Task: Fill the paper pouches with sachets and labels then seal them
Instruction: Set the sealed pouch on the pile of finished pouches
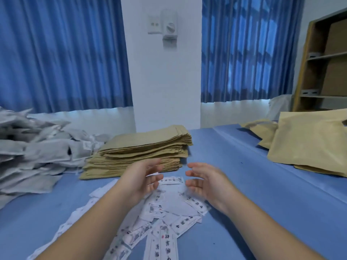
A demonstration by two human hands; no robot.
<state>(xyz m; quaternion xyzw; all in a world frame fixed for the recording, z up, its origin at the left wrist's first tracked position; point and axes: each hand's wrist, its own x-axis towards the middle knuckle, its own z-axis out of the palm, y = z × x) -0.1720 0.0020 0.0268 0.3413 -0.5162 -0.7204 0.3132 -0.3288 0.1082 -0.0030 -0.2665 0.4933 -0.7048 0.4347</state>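
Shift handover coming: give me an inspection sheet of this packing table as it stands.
Surface: blue table cover, creased at right.
Job's things: stack of flat paper pouches at centre; heap of grey sachets at left; labels strewn in front.
Clutter: bulging tan bags at right.
Hands: left hand and right hand open, above the labels, holding nothing; blurred.
Cables: nothing seen.
Surroundings: blue curtains, white pillar with wall switch, shelf at far right.

Packing workroom: stacked pouches, sachet heap (blue curtains).
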